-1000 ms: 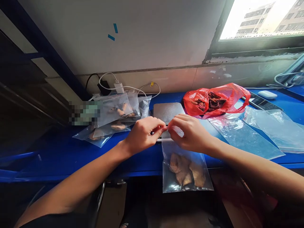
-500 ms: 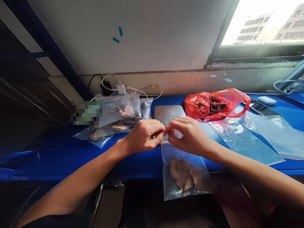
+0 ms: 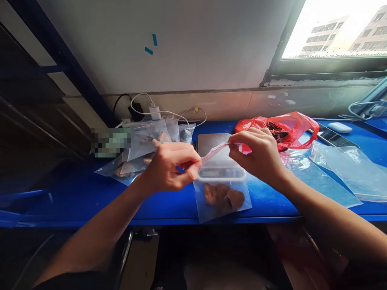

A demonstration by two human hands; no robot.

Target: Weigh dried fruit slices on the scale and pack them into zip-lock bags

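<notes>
Between my hands hangs a clear zip-lock bag [image 3: 222,215], its top edge with a reddish seal line stretched at a slant. Brown dried pieces [image 3: 223,196] lie in its lower part. My left hand [image 3: 175,166] pinches the left end of the seal, and my right hand [image 3: 255,151] pinches the right end, a little higher. Behind the bag is a flat kitchen scale [image 3: 211,139] with a metal top; its pale front shows through the plastic. Under my left wrist and beyond it lie several filled zip-lock bags [image 3: 145,137].
A red plastic bag [image 3: 302,129] with dark dried pieces sits behind my right hand. Flat clear bags [image 3: 350,171] lie at right, near a phone [image 3: 338,137] and a white case [image 3: 339,127]. A white charger [image 3: 155,112] with cables stands by the wall.
My hands have moved apart along the seal, the right one going right and up, the left one slightly left. The bag has risen and moved away from me over the table.
</notes>
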